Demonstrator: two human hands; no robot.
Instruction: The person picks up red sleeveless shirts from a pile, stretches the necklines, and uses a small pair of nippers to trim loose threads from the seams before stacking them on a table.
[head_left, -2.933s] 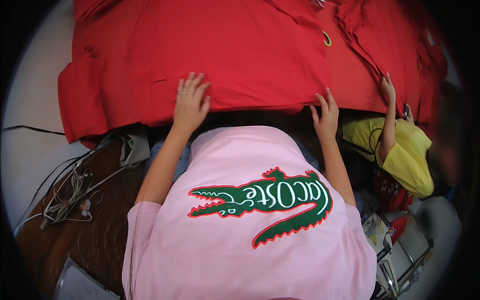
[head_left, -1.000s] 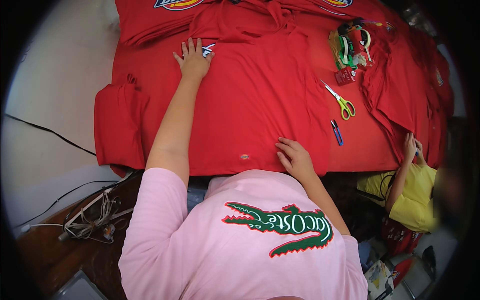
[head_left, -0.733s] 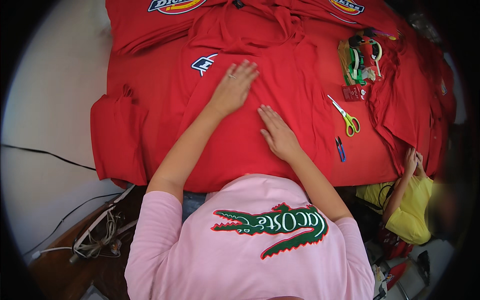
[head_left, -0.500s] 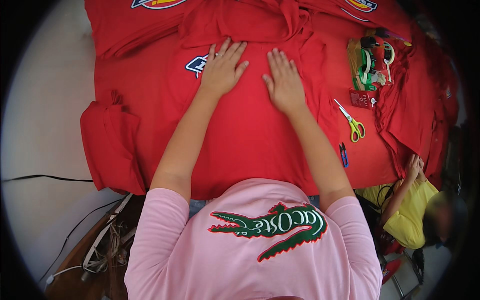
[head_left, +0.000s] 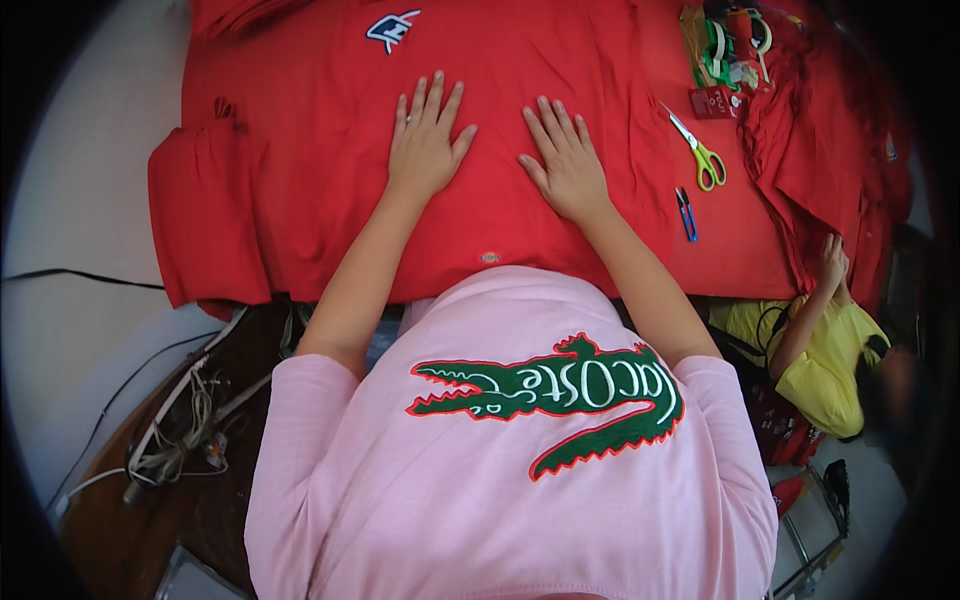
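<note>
My left hand (head_left: 425, 145) lies palm down with fingers stretched on a red cloth garment (head_left: 480, 215) spread over the table. My right hand (head_left: 566, 165) rests flat on the same cloth a short way to the right, its fingers a little apart. Neither one grasps anything. Beyond my left fingertips the garment bears a dark blue and white patch (head_left: 390, 32). A small multicoloured label (head_left: 489, 258) shows close to the front edge, near my body.
Yellow-handled scissors (head_left: 708, 165) and blue thread snips (head_left: 686, 215) lie to the right. A small red box (head_left: 714, 102) and a tape-filled container (head_left: 706, 50) stand farther back. Folded red cloth (head_left: 205, 215) hangs off the left edge. A person in yellow (head_left: 818, 365) handles red fabric at right.
Both hands have slid back across the cloth toward my body, leaving the patch uncovered. The view has shifted, so the table's things sit higher in the picture. The label has come into sight.
</note>
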